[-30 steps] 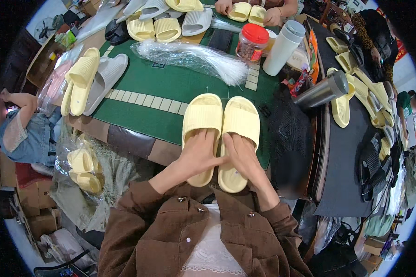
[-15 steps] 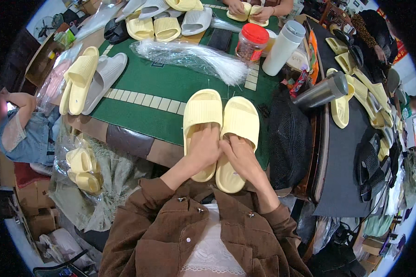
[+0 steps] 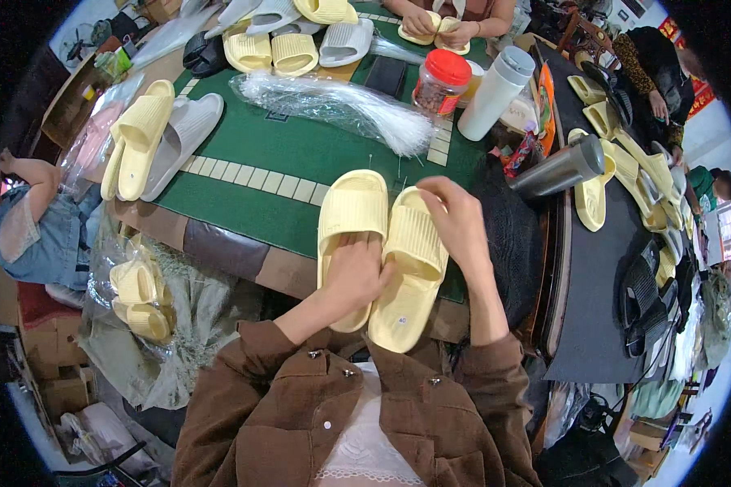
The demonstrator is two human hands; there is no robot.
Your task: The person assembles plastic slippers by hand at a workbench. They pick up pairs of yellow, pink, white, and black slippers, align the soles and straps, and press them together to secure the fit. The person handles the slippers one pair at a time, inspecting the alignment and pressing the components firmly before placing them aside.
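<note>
A pair of pale yellow ribbed slide slippers lies side by side in front of me, toes pointing away. My left hand is tucked under the strap of the left slipper, its thumb against the right slipper. Bent around the outer toe edge of that right slipper is my right hand; its fingertips are partly hidden. A small round size sticker shows on the right slipper's heel. Just beyond the toes lie thin clear fasteners, apart from a plastic bag holding a bundle of white strands.
Yellow slippers and a grey slipper lean together at left. A red-lidded jar, a white bottle and a steel tumbler stand at right. Across the table, another person's hands hold yellow slippers.
My right hand has come out from under the right slipper's strap and moved up to its toe. Both slippers have shifted slightly nearer, and the right one has turned a little. My left hand stays under its strap.
</note>
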